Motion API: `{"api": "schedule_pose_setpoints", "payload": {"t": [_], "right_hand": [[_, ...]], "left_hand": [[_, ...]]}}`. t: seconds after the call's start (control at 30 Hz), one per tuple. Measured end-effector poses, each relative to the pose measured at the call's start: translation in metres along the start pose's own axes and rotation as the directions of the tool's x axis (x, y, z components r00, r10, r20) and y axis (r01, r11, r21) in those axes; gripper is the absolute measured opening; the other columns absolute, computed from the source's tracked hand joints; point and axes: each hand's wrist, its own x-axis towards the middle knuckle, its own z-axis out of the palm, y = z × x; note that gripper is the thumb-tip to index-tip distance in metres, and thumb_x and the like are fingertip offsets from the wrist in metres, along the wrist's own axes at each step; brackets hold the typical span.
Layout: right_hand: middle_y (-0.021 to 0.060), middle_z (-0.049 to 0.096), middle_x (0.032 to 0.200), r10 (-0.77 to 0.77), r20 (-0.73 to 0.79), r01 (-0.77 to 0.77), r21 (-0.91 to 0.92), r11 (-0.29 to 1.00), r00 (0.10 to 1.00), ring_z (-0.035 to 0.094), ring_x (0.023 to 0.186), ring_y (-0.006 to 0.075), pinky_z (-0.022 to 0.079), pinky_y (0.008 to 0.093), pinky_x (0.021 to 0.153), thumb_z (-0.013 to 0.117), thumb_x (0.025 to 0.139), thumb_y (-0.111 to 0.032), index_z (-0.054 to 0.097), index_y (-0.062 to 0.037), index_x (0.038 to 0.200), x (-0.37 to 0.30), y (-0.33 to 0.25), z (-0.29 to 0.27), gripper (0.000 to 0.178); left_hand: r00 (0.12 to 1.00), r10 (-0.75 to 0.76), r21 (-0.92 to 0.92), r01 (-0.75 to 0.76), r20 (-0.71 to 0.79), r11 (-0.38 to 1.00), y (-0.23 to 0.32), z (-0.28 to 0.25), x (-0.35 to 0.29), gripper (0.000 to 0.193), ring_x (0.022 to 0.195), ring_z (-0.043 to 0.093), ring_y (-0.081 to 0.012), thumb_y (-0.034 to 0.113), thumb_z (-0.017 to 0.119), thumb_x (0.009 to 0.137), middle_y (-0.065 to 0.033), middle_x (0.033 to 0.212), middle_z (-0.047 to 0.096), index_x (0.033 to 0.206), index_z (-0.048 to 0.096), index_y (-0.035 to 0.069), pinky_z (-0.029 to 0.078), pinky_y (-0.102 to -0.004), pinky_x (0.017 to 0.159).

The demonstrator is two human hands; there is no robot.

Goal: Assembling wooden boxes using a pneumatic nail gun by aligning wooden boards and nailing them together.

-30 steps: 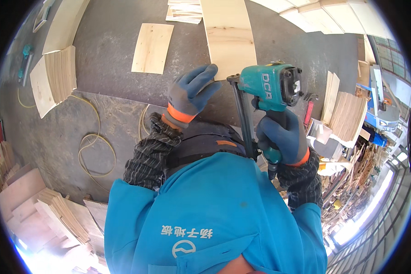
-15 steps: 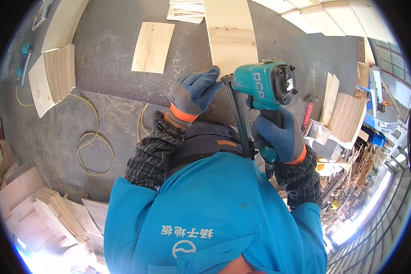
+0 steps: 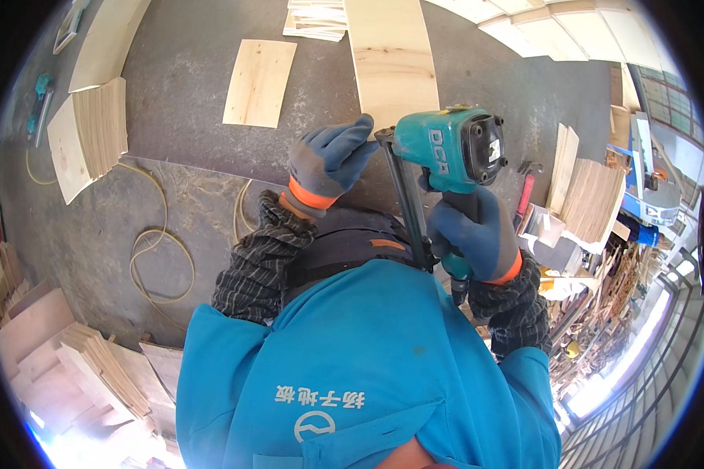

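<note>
A teal-and-black nail gun point(image 3: 443, 144) with a long dark magazine point(image 3: 405, 195) is gripped by its handle in my gloved right hand point(image 3: 477, 230). Its nose sits at the near end of a long pale wooden board point(image 3: 395, 59), which lies on the dark work surface. My left hand point(image 3: 326, 160), in a grey-blue glove with an orange cuff, is beside that near end. Its fingers stretch toward the board's near left corner, the tips close to the nail gun's nose; the thumb is hidden, and I cannot tell whether the fingertips press on the wood.
Left of the long board lies a shorter wooden panel point(image 3: 260, 82), with stacked strips point(image 3: 315, 19) farther back. A panel stack point(image 3: 94, 137) stands at the left edge, near a looped yellow hose point(image 3: 164, 234). On the right are a red-handled hammer point(image 3: 526, 191) and another board stack point(image 3: 594, 199).
The nail gun has dipped very slightly toward me in my right hand. My left hand keeps its pose by the board's near end; the whole view has shifted a little.
</note>
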Motion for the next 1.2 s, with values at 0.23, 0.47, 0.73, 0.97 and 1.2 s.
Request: {"api": "schedule_pose_setpoints", "payload": {"t": [0.23, 0.47, 0.73, 0.97, 1.2], "right_hand": [[0.0036, 0.068, 0.079, -0.037, -0.070, 0.037, -0.002, 0.999, 0.997, 0.063, 0.063, 0.0118, 0.049, 0.0290, 0.057, 0.068, 0.098, -0.015, 0.068, 0.0008, 0.121, -0.005, 0.013, -0.015, 0.028], [0.0048, 0.068, 0.079, -0.043, -0.098, 0.042, -0.012, 0.999, 0.994, 0.064, 0.061, 0.0116, 0.047, 0.0265, 0.056, 0.065, 0.097, -0.018, 0.065, 0.0033, 0.134, -0.004, 0.012, -0.018, 0.043], [0.0044, 0.069, 0.080, -0.041, -0.081, 0.044, 0.039, 0.998, 0.996, 0.065, 0.062, 0.0113, 0.049, 0.0275, 0.057, 0.067, 0.099, -0.020, 0.066, 0.0011, 0.132, -0.003, 0.016, -0.019, 0.039], [0.0047, 0.068, 0.077, -0.077, -0.126, 0.081, 0.025, 0.996, 0.989, 0.063, 0.062, 0.0121, 0.047, 0.0278, 0.056, 0.066, 0.097, -0.018, 0.067, 0.0010, 0.126, -0.010, 0.016, -0.025, 0.035], [0.0043, 0.064, 0.073, -0.070, -0.199, 0.070, -0.005, 0.998, 0.978, 0.062, 0.060, 0.0122, 0.046, 0.0285, 0.055, 0.066, 0.093, -0.019, 0.068, -0.0014, 0.096, -0.006, 0.024, -0.035, 0.018]], "left_hand": [[1.000, 0.002, 0.019, -0.002, 0.013, 1.000, 0.002, -0.002, 0.001, 0.030, 0.089, 0.082, -0.0290, 0.009, 0.094, 0.080, -0.0128, 0.111, 0.084, 0.108, 0.082, 0.006, 0.064, -0.0369, 0.076], [1.000, 0.009, 0.017, -0.009, 0.012, 1.000, 0.003, -0.004, 0.003, 0.029, 0.087, 0.082, -0.0296, 0.009, 0.094, 0.081, -0.0138, 0.109, 0.084, 0.107, 0.082, 0.004, 0.065, -0.0369, 0.075], [1.000, 0.011, 0.035, -0.012, 0.028, 0.999, 0.003, -0.003, 0.003, 0.030, 0.088, 0.082, -0.0300, 0.008, 0.093, 0.081, -0.0150, 0.109, 0.084, 0.108, 0.082, 0.003, 0.065, -0.0367, 0.076], [1.000, 0.019, 0.013, -0.019, -0.002, 1.000, 0.002, -0.002, 0.001, 0.031, 0.089, 0.082, -0.0301, 0.007, 0.094, 0.080, -0.0156, 0.110, 0.084, 0.109, 0.082, 0.002, 0.065, -0.0366, 0.076], [1.000, 0.018, 0.046, -0.019, 0.022, 0.999, 0.001, -0.002, 0.001, 0.031, 0.089, 0.082, -0.0297, 0.008, 0.093, 0.081, -0.0152, 0.111, 0.084, 0.109, 0.082, 0.002, 0.065, -0.0366, 0.076]]}}
